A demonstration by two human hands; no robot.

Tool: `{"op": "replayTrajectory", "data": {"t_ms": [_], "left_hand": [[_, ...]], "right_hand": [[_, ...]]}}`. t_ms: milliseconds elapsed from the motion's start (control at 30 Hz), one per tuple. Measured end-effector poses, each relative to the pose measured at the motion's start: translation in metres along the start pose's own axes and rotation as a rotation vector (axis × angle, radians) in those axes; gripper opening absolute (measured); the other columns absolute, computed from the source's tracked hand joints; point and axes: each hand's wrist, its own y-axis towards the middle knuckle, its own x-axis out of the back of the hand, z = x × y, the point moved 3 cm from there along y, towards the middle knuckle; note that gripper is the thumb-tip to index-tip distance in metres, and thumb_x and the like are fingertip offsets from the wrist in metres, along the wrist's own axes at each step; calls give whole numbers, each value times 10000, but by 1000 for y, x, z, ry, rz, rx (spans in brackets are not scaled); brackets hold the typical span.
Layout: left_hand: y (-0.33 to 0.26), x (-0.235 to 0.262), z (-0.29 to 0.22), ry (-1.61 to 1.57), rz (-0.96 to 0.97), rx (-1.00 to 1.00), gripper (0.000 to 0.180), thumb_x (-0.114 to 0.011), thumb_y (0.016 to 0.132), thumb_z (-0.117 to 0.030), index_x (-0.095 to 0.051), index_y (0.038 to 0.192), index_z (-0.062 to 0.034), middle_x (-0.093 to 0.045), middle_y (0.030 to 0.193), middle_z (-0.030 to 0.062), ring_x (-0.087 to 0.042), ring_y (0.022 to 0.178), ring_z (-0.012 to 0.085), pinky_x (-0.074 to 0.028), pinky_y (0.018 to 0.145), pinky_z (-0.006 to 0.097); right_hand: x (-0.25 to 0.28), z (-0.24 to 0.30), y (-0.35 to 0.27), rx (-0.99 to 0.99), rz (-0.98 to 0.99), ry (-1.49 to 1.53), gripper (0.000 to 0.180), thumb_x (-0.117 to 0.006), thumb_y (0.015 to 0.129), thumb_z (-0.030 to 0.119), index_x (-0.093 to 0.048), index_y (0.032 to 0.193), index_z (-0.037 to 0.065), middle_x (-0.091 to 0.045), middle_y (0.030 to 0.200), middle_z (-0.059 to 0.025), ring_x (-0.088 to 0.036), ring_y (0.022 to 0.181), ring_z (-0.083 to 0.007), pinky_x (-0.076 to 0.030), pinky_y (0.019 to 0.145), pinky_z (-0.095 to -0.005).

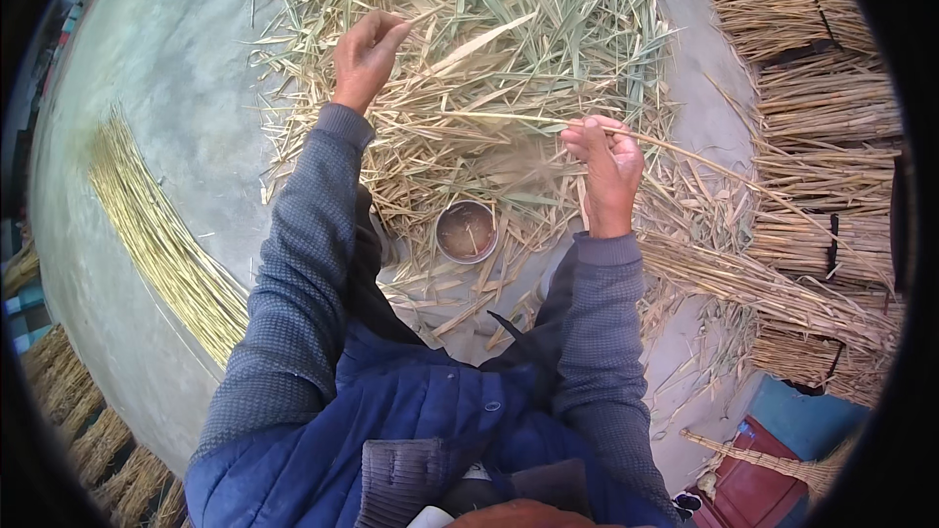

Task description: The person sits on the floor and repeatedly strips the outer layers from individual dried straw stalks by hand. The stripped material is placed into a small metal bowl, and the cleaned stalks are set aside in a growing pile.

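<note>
My right hand (608, 171) grips a long, thin dry reed stalk (509, 117), which runs across the leaf pile and off to the right. My left hand (367, 59) is closed in a pinch over the pile of dry reed leaves (469, 59). A strip of leaf shows by its fingertips, but whether it is held I cannot make out. Between my knees, at the pile's near edge, stands a small round metal bowl (467, 259) with murky liquid and bits of straw in it.
Left of me a sheaf of yellow stripped stalks (166, 235) lies on the grey floor (186, 68). Loose unstripped reeds (763, 284) lie at my right. Tied reed bundles (827, 108) line the right side. A red box-like thing (753, 479) sits at lower right.
</note>
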Motion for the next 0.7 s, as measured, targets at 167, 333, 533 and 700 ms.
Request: {"op": "replayTrajectory", "data": {"t_ms": [167, 333, 533, 700], "left_hand": [[-25, -24, -26, 566, 229, -548, 265, -717, 898, -321, -708, 1026, -88, -709, 936, 70, -608, 920, 240, -422, 797, 382], [-67, -76, -59, 248, 327, -838, 193, -751, 861, -287, -722, 936, -111, -668, 814, 31, -601, 800, 215, -420, 750, 370], [-36, -36, -19, 607, 429, -631, 149, -752, 829, -251, -670, 800, -129, -625, 675, 38, -600, 722, 223, -395, 727, 382], [-29, -13, -9, 675, 500, -433, 162, -773, 813, -267, -681, 828, -135, -667, 722, 33, -625, 732, 236, -391, 766, 392]], "right_hand": [[-9, 0, 4, 4, -39, -17, 204, -649, 991, 153, -609, 1087, -22, -713, 934, -146, -720, 802, -166, -574, 704, -240], [-33, -12, 2, -40, 79, 17, 238, -672, 981, 189, -606, 1095, -10, -717, 940, -125, -721, 808, -162, -567, 696, -235], [3, 11, 15, 53, -58, 39, 270, -686, 974, 209, -608, 1105, -14, -725, 970, -143, -721, 835, -169, -573, 736, -244], [14, 15, 16, 49, -95, 34, 297, -691, 972, 231, -617, 1096, -29, -725, 944, -156, -729, 799, -191, -585, 698, -253]]}}
